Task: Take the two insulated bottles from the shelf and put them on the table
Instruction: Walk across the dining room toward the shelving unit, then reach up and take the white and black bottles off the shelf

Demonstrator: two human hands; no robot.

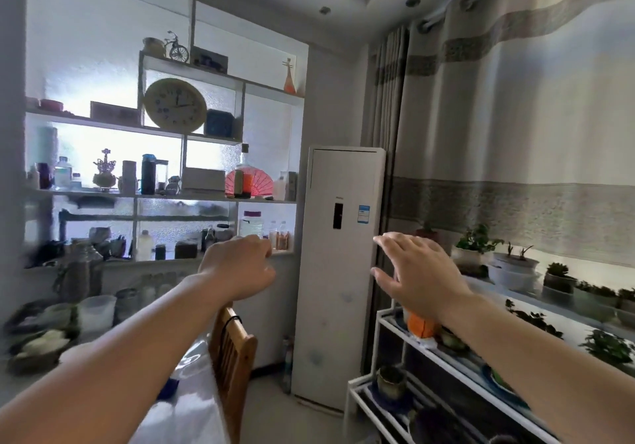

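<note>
Item 1, left hand (240,266): I see it raised at the end of an outstretched bare arm, back of the hand toward the camera, wrist bent, fingers (264,249) curled loosely together with nothing in them. It sits in front of the lower edge of the shelf (161,196), left of the air conditioner (338,271).

Item 2, right hand (417,271): also raised, arm extended, palm turned inward and down, fingers (386,240) spread apart and empty. It overlaps the right edge of the air conditioner.

Item 3, insulated bottle (148,173): dark body with a blue cap, upright on the shelf's middle level, well left of the air conditioner and above both hands. Neither hand touches it.

Item 4, second bottle: I cannot tell for certain which of the other vessels on that level it is; a pale upright cylinder (129,176) stands just beside the dark one.

Item 5, clock (175,105): round, leaning on the level above the bottle.

Item 6, bench (192,395): pale glossy top, lower left of the air conditioner, under the left forearm, a wooden chair (232,350) against its edge.

Item 7, white rack (443,368): right of the air conditioner, holding pots.
</note>
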